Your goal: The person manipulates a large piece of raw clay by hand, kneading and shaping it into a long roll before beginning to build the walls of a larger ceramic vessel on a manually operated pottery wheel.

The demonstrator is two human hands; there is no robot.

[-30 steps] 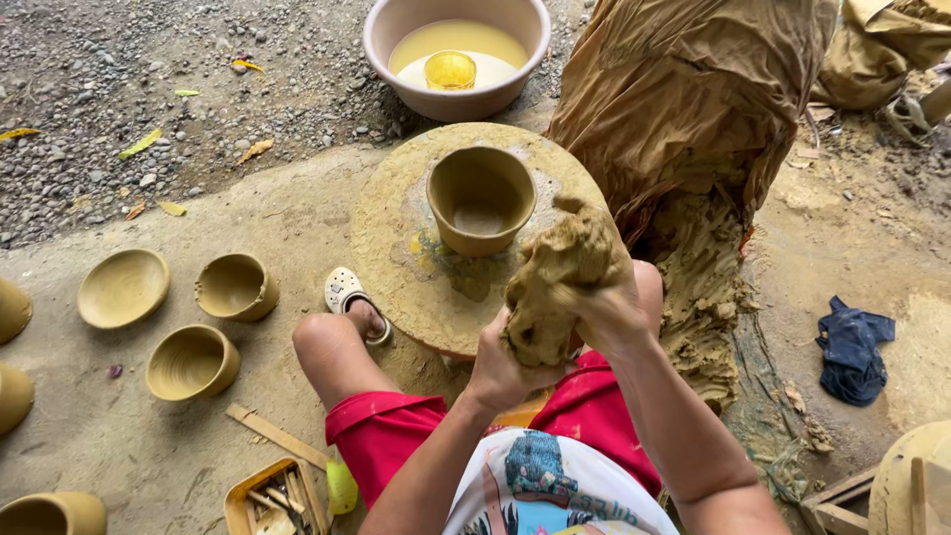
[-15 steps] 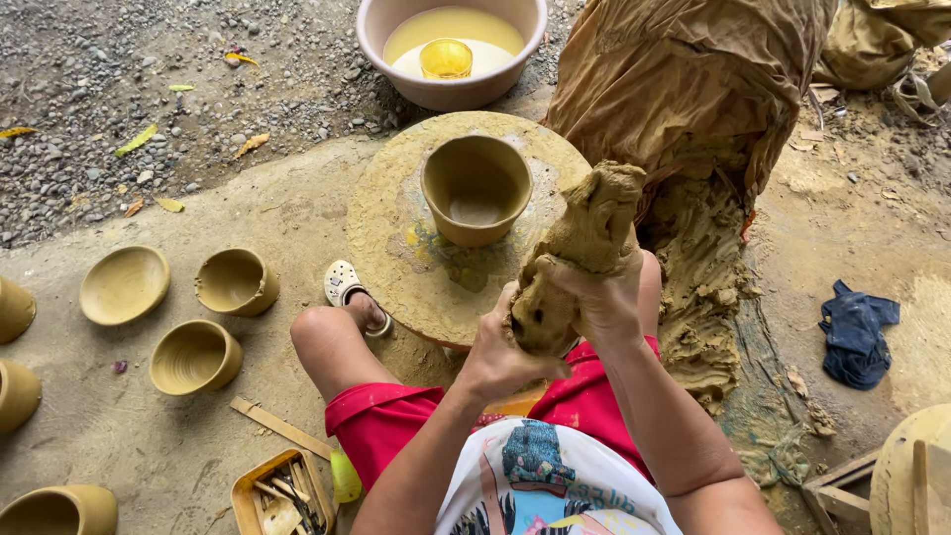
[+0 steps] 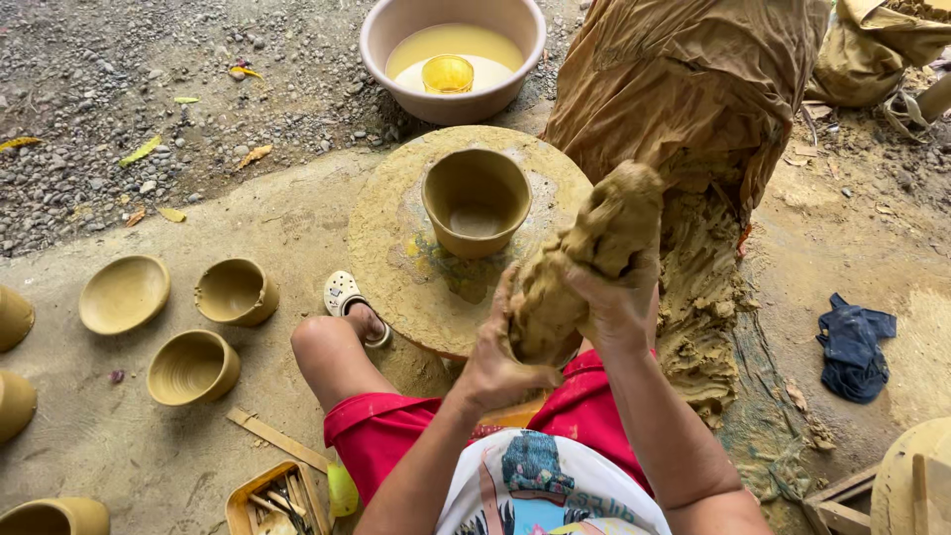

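Both my hands hold one long lump of wet brown clay [image 3: 584,258] above my lap. My left hand [image 3: 495,352] cups its lower end from the left. My right hand [image 3: 619,307] wraps its right side, fingers spread over the clay. Just beyond the lump lies a round potter's wheel [image 3: 396,248], with a freshly formed clay pot [image 3: 475,203] standing upright on it. To the right of the wheel rises a big heap of clay [image 3: 693,297] under a brown cloth [image 3: 684,79].
A pink basin [image 3: 391,40] of muddy water with a yellow cup [image 3: 448,73] sits past the wheel. Several finished clay bowls [image 3: 193,367] stand on the ground at left. A yellow tool tray [image 3: 272,503] lies near my knee, a blue rag [image 3: 852,342] at right.
The clay lump has been worked from a rounded mass into a longer roll, tilted up to the right. My hands shifted slightly right with it.
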